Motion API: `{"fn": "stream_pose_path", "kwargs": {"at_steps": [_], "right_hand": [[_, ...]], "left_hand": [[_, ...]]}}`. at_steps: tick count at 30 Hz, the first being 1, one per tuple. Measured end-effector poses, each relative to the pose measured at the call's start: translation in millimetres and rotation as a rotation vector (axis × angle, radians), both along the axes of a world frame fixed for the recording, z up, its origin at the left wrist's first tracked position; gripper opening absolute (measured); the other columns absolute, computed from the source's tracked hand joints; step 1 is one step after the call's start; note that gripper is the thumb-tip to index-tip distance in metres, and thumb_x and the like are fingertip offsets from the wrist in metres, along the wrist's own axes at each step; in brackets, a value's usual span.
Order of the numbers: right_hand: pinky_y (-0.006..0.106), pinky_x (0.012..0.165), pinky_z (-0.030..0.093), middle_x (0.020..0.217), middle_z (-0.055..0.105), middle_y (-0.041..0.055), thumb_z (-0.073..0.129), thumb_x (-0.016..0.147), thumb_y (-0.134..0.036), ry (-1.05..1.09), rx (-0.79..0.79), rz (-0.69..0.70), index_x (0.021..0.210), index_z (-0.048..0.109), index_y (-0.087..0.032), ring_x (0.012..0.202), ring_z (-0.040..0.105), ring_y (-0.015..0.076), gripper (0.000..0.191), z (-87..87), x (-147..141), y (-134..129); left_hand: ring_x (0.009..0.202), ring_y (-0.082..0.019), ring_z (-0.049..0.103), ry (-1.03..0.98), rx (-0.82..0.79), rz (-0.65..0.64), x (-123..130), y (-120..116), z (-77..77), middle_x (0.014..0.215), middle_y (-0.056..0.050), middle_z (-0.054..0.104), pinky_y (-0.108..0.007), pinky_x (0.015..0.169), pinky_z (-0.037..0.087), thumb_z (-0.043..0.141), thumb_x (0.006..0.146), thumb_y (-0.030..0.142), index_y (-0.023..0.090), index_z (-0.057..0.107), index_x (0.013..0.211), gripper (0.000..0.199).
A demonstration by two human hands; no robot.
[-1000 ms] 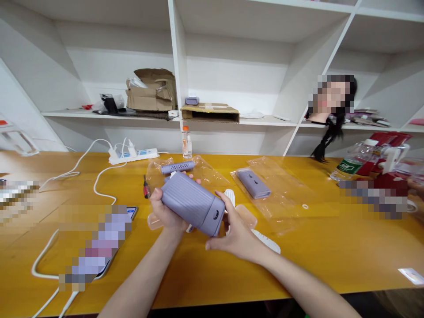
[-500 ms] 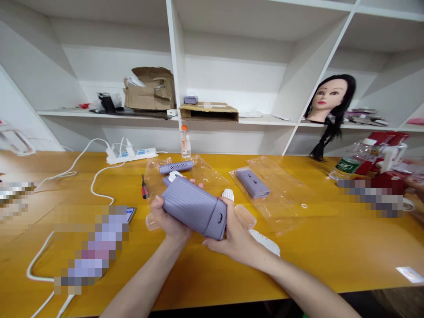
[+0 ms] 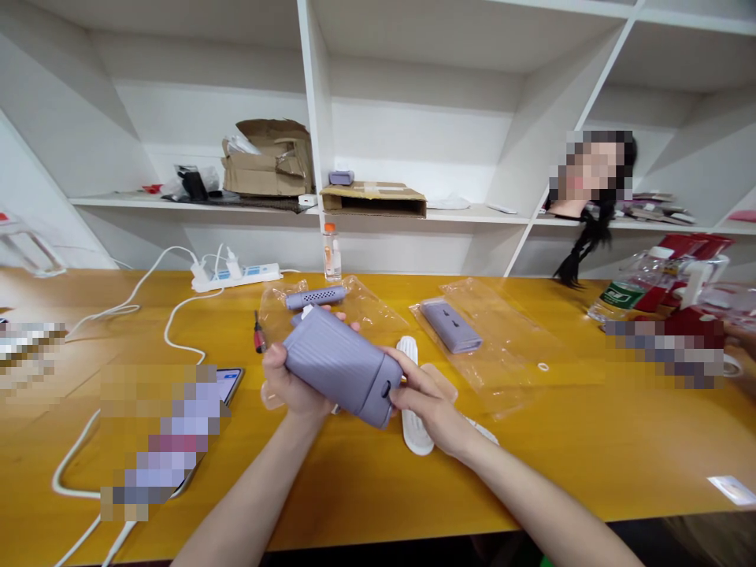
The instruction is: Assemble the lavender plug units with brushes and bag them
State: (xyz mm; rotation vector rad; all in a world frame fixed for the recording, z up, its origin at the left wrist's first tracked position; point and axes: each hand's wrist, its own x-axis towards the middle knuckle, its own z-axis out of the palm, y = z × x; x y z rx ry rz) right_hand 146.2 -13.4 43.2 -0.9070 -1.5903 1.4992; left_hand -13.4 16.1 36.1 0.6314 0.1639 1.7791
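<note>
Basically, our L hand [image 3: 301, 390] held the purple case [image 3: 336, 362], btwn the desk's [image 3: 620, 441] front & back edges; our R hand [image 3: 437, 413], fingers narrow, pinched its slotted end [image 3: 376, 398]. Prob. best we steadied w/ L, pressing lightly w/ R.

Left hand [image 3: 298, 387] partly hidden behind purple device [image 3: 338, 364]; phone [image 3: 177, 441] and mannequin head [image 3: 591, 169] pixelated; co-worker's hand [image 3: 742, 337] cut off by right edge.

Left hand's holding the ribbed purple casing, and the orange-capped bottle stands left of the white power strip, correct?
Not quite: the head view shows the orange-capped bottle standing to the right of the white power strip. The left hand is indeed holding the ribbed purple casing.
</note>
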Motion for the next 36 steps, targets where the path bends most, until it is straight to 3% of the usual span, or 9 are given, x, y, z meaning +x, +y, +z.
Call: {"fn": "stream_pose_path", "kwargs": {"at_steps": [4,14,20,27,36], "right_hand": [[0.028,0.069,0.039,0.082,0.052,-0.0014,0.049,0.063,-0.016,0.025,-0.039,-0.034,0.115,0.051,-0.027,0.074,0.045,0.0148,0.053,-2.6,-0.8,4.7],[0.023,0.065,0.034,0.076,0.047,-0.0041,0.052,0.064,-0.013,0.063,-0.065,0.081,0.106,0.052,-0.022,0.068,0.042,0.0111,0.044,-4.7,1.3,9.7],[0.023,0.065,0.033,0.072,0.046,-0.0047,0.050,0.063,-0.014,0.071,-0.108,0.076,0.101,0.052,-0.022,0.067,0.041,0.0113,0.039,-8.1,0.9,10.1],[0.023,0.066,0.031,0.074,0.045,-0.0046,0.047,0.061,-0.012,0.064,-0.119,0.035,0.099,0.052,-0.023,0.071,0.039,0.0122,0.041,-9.0,0.4,7.9],[0.023,0.069,0.033,0.087,0.048,-0.0038,0.048,0.063,-0.011,0.074,-0.107,0.065,0.111,0.046,-0.025,0.075,0.041,0.0119,0.050,-4.9,2.4,9.4]], "left_hand": [[0.084,-0.029,0.061,0.036,0.052,-0.033,-0.1,-0.6,-0.9,0.093,-0.008,0.062,-0.044,0.072,0.049,0.051,0.058,0.060,0.020,0.057,0.094,0.054],[0.083,-0.030,0.061,0.060,0.019,-0.044,0.6,-2.0,-0.5,0.094,-0.010,0.063,-0.042,0.068,0.050,0.050,0.060,0.061,0.019,0.058,0.098,0.057],[0.082,-0.029,0.062,0.070,0.005,-0.053,4.0,-4.1,0.2,0.089,-0.010,0.063,-0.041,0.065,0.050,0.049,0.061,0.059,0.018,0.058,0.097,0.055],[0.081,-0.028,0.061,0.076,0.046,-0.042,8.1,-8.5,0.8,0.091,-0.008,0.062,-0.040,0.066,0.050,0.053,0.060,0.056,0.020,0.057,0.096,0.051],[0.081,-0.029,0.060,0.055,0.017,-0.024,6.0,-6.8,3.3,0.091,-0.009,0.062,-0.040,0.066,0.050,0.053,0.058,0.058,0.019,0.058,0.096,0.055]]}}
